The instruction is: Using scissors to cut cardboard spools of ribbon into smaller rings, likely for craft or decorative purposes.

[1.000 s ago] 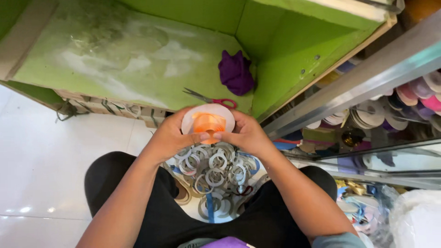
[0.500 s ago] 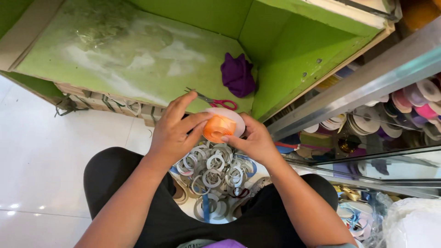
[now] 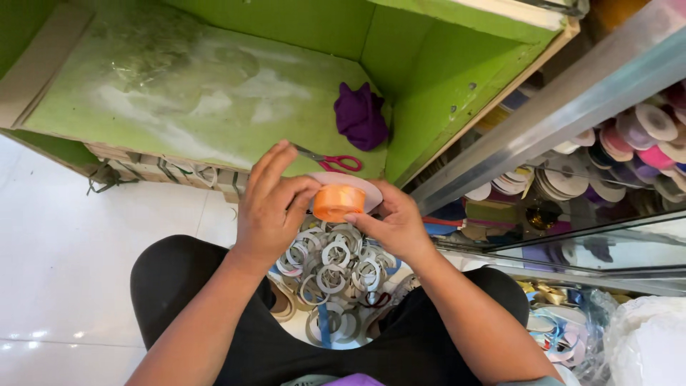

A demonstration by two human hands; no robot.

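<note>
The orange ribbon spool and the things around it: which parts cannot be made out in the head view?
- Orange ribbon spool: its far flange, hidden by the ribbon roll; its loose end, not visible.
- Left hand, right hand: palms hidden.
- Scissors: blade tips behind the left fingers.
- Pile of empty rings: lower part hidden by the lap.

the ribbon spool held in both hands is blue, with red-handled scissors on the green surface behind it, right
Not quite: the ribbon spool is orange, not blue, as the head view shows. The left hand and right hand do hold it, and the red-handled scissors lie on the green surface behind.
</note>
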